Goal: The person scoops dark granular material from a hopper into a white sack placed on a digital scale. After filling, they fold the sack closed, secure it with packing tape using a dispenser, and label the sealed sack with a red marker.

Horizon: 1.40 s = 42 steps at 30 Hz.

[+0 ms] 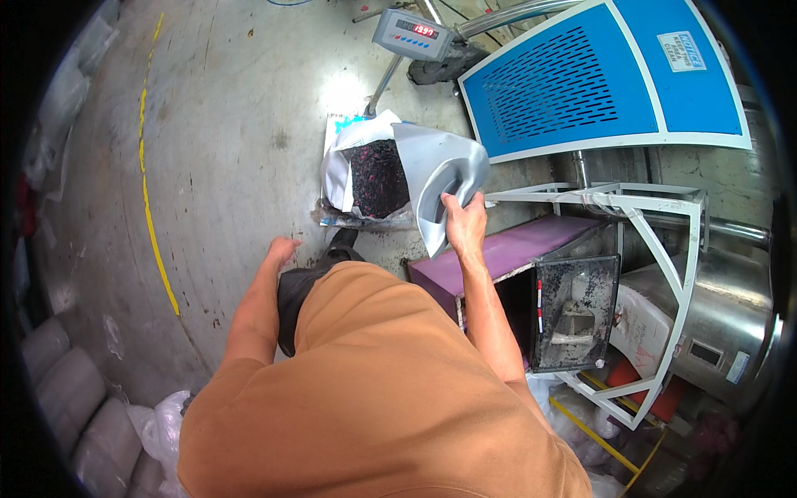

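My right hand grips a grey plastic scoop by its handle. The scoop's wide end reaches over the right side of an open white sack. Dark granules with pinkish specks fill the part of the sack that shows. Under the sack is the platform of a scale, mostly covered by it. My left hand hangs near my left leg, apart from the sack, its fingers loosely out and nothing visible in them.
A scale display with red digits stands on a post behind the sack. To the right are a blue machine cabinet, a white metal frame and a purple box with a dark hatch. Yellow tape marks the floor at left.
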{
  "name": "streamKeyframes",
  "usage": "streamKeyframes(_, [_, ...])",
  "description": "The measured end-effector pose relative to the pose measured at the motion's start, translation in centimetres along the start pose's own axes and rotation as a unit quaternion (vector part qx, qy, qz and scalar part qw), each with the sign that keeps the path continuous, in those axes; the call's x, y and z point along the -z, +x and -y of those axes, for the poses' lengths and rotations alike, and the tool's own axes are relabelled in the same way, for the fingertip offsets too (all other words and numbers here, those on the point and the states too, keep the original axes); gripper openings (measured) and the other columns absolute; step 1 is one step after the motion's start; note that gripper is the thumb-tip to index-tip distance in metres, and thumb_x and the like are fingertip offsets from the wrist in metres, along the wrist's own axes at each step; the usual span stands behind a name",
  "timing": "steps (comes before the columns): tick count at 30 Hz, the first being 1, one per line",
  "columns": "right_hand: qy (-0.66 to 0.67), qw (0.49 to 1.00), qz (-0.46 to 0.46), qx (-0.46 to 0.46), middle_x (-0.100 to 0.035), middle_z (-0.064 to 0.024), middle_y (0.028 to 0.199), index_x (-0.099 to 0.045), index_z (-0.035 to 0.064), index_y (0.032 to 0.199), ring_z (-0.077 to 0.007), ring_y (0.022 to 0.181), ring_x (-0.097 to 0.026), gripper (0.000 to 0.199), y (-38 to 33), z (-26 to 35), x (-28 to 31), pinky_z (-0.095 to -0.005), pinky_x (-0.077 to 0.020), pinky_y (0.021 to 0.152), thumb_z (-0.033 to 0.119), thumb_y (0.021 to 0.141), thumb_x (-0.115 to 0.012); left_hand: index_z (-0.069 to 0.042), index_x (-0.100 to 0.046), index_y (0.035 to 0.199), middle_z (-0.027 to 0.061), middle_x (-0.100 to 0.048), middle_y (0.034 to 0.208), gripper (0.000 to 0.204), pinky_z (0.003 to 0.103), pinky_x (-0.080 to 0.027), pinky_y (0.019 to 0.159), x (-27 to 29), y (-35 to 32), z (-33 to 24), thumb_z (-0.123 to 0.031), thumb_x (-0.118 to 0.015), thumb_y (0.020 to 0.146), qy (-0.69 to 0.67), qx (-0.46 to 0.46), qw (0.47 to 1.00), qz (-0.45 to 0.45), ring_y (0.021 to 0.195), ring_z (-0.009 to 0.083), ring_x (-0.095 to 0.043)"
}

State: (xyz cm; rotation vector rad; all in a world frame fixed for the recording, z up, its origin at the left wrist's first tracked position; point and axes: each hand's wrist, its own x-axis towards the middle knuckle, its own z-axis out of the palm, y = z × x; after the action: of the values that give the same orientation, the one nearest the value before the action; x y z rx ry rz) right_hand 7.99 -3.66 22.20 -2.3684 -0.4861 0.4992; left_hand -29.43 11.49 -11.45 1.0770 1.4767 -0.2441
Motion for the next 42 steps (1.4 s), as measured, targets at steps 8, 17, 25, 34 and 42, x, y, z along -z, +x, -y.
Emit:
streamKeyframes(8, [-0.030, 0.998, 0.001, 0.053, -0.069, -0.0338, 0.109, -0.050, -0.0076, 0.127, -0.0499, 0.105, -0.067, 0.061, -1.3, -0.6, 0.0, -0.0514, -0.0506, 0.094, 0.034, 0.088, -0.072, 0.001, -0.070, 0.100, 0.0072, -0.064, 0.084, 0.033, 0.037, -0.041, 0.051, 0.0, -1.4, -0.7, -0.030, -0.077, 0.091, -0.030, 0.002, 0.999, 0.023, 0.065, 0.0200, -0.059])
streamKeyframes(17, [0.298, 0.947, 0.052, -0.105, -0.071, -0.0097, 0.093, -0.066, -0.0033, 0.113, -0.0227, 0.082, -0.066, 0.037, 2.0, -7.6, 0.0, -0.0366, -0.0534, 0.081, 0.024, 0.089, -0.073, 0.002, -0.068, 0.114, 0.0124, -0.068, 0.101, 0.044, 0.038, -0.046, 0.059, -0.3, -2.9, 0.7, -0.034, -0.076, 0.090, -0.022, 0.003, 1.000, 0.000, 0.078, 0.0223, -0.061])
streamKeyframes(25, [0.703, 0.678, 0.077, -0.202, -0.069, -0.0093, 0.119, -0.063, 0.0068, 0.125, -0.0241, 0.106, -0.068, 0.043, -3.2, -28.3, 8.0, -0.0415, -0.0570, 0.094, 0.038, 0.095, -0.066, 0.003, -0.069, 0.095, 0.0092, -0.061, 0.075, 0.037, 0.039, -0.042, 0.051, -2.5, -5.8, 4.6, -0.033, -0.078, 0.090, -0.036, 0.023, 0.998, -0.039, 0.062, 0.0224, -0.056])
streamKeyframes(34, [0.726, 0.498, -0.318, -0.352, -0.068, -0.0070, 0.103, -0.067, 0.0122, 0.115, -0.0250, 0.091, -0.065, 0.042, -16.9, -52.4, 18.3, -0.0410, -0.0544, 0.073, 0.047, 0.096, -0.053, 0.003, -0.069, 0.117, 0.0160, -0.070, 0.107, 0.042, 0.036, -0.046, 0.055, -7.6, -12.6, 5.5, -0.031, -0.074, 0.092, -0.032, 0.046, 0.998, -0.040, 0.076, 0.0250, -0.063])
streamKeyframes(42, [0.638, 0.447, -0.395, -0.487, -0.069, -0.0190, 0.124, -0.049, 0.0071, 0.142, -0.0326, 0.108, -0.072, 0.059, -15.9, -56.4, 19.6, -0.0475, -0.0589, 0.082, 0.052, 0.103, -0.047, -0.004, -0.063, 0.133, 0.0135, -0.068, 0.129, 0.048, 0.041, -0.055, 0.083, -7.5, -15.4, -2.1, -0.036, -0.065, 0.097, -0.022, -0.028, 0.999, -0.031, 0.100, 0.0266, -0.068])
